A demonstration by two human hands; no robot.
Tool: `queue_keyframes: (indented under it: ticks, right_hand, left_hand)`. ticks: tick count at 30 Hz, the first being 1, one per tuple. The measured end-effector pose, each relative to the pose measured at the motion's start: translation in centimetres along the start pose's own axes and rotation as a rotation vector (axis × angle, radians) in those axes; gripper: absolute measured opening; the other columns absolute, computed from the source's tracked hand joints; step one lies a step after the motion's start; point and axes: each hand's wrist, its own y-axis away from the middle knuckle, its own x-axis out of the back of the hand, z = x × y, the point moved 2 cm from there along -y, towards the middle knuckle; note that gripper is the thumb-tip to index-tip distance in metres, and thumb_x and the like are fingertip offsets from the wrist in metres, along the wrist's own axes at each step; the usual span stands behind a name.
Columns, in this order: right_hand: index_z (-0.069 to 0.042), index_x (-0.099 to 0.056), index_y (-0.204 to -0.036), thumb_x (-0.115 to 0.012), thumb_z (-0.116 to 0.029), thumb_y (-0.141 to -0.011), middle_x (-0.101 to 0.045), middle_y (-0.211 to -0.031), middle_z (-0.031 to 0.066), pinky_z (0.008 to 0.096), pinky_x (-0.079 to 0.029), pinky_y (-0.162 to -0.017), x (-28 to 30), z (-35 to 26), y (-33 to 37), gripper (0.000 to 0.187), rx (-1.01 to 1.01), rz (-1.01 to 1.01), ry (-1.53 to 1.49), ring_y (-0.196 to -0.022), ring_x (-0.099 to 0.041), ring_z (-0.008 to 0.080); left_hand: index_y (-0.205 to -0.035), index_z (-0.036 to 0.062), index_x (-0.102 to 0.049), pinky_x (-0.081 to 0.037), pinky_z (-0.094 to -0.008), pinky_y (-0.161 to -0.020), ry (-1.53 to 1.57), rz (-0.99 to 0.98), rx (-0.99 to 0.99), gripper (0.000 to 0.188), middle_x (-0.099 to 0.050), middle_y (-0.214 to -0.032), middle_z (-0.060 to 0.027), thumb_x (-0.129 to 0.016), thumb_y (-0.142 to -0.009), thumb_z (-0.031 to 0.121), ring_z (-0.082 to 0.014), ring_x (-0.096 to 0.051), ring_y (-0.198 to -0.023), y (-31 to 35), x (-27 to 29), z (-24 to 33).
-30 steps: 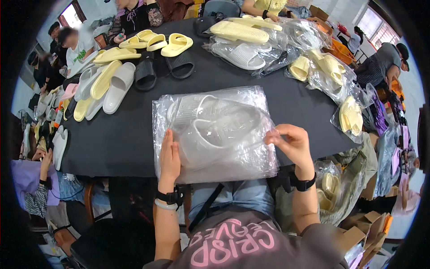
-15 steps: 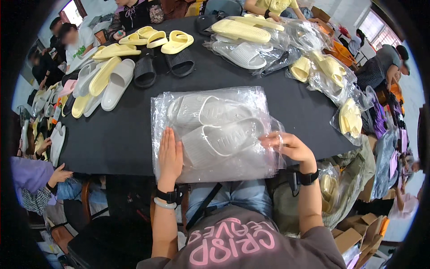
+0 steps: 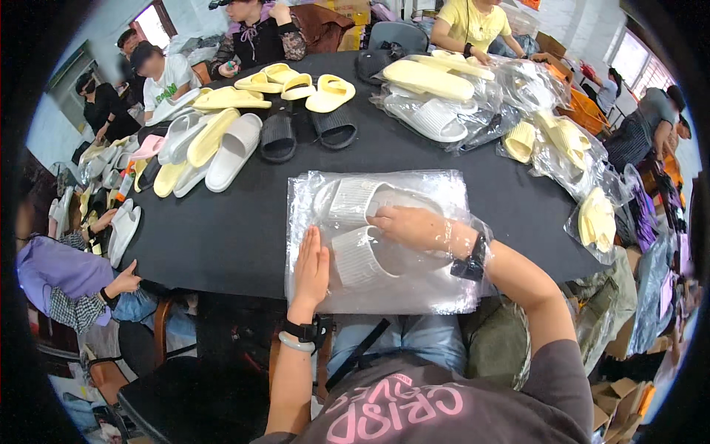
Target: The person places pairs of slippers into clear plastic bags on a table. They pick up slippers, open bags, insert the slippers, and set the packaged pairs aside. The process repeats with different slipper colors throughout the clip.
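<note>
A pair of light grey slippers [image 3: 359,260] lies side by side inside a clear plastic bag [image 3: 384,296], on top of a stack of flat clear bags at the table's near edge. My left hand [image 3: 312,266] lies flat along the bag's left side, fingers straight and together. Through the bag's right-hand mouth my right hand [image 3: 416,228] reaches in up to the wrist. Its fingers are bent and closed at the inner edges of the two straps, covering part of the footbeds. The film wraps loosely around that wrist.
Loose slippers [image 3: 235,152] in grey, yellow and black stand at the far left of the black table [image 3: 222,237]. Bagged slippers [image 3: 433,111] pile up at the far right, with a bagged yellow pair [image 3: 595,220] at the right edge. Co-workers sit around.
My right hand has gone from the bag's open right edge leftward into the bag, onto the slippers. My left hand stays against the bag's left side. The whole view has shifted slightly.
</note>
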Motion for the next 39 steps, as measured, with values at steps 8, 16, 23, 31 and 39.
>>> queue_keyframes:
  ticks: [8, 16, 23, 31, 39]
  right_hand:
    - [-0.007, -0.058, -0.121, -0.062, -0.024, -0.088, -0.058, -0.121, 0.0123, 0.0430, -0.050, -0.089, -1.7, -1.8, -1.0, 0.037, -0.198, 0.145, -0.100, -0.111, -0.057, 0.0308]
    - [-0.009, -0.064, -0.113, -0.064, -0.019, -0.084, -0.060, -0.121, 0.0067, 0.0428, -0.049, -0.091, -2.5, -0.3, 0.2, 0.031, -0.250, 0.174, -0.070, -0.109, -0.056, 0.0306]
    - [-0.006, -0.064, -0.112, -0.061, -0.012, -0.083, -0.061, -0.122, 0.0107, 0.0429, -0.050, -0.092, 1.2, 2.2, 10.2, 0.030, -0.414, 0.179, 0.052, -0.108, -0.058, 0.0339]
    - [0.001, -0.058, -0.123, -0.058, 0.004, -0.077, -0.062, -0.121, 0.0173, 0.0390, -0.045, -0.098, 4.7, 8.0, 25.1, 0.047, -0.877, 0.662, -0.235, -0.114, -0.058, 0.0338]
    - [0.003, -0.054, -0.130, -0.044, -0.001, -0.097, -0.057, -0.124, 0.0094, 0.0307, -0.041, -0.104, 16.5, 4.9, 16.1, 0.034, -0.743, 0.881, -0.775, -0.118, -0.053, 0.0194]
  left_hand:
    - [-0.149, -0.0057, -0.027, -0.017, -0.0431, -0.120, -0.056, 0.056, -0.036, 0.059, -0.028, -0.156, -0.0239, -0.030, -0.105, 0.034, -0.0362, -0.024, -0.146, 0.3, -0.2, 0.4]
    - [-0.150, -0.0045, -0.025, -0.016, -0.0420, -0.120, -0.112, 0.033, 0.011, 0.058, -0.028, -0.156, -0.0222, -0.029, -0.105, 0.032, -0.0332, -0.023, -0.147, 0.0, -0.4, 0.3]
    - [-0.150, -0.0052, -0.025, -0.014, -0.0421, -0.121, -0.312, -0.013, 0.050, 0.063, -0.026, -0.157, -0.0223, -0.034, -0.104, 0.037, -0.0328, -0.022, -0.147, 0.0, -0.9, 0.0]
    - [-0.152, 0.0053, -0.030, -0.014, -0.0502, -0.119, -0.544, -0.037, -0.072, 0.073, -0.025, -0.157, -0.0226, -0.049, -0.097, 0.050, -0.0428, -0.019, -0.146, 0.3, -0.7, 2.1]
    - [-0.148, 0.0081, -0.041, -0.017, -0.0548, -0.117, -0.569, 0.043, -0.141, 0.079, -0.031, -0.153, -0.0262, -0.057, -0.089, 0.058, -0.0484, -0.024, -0.142, 1.0, -0.7, 3.0]
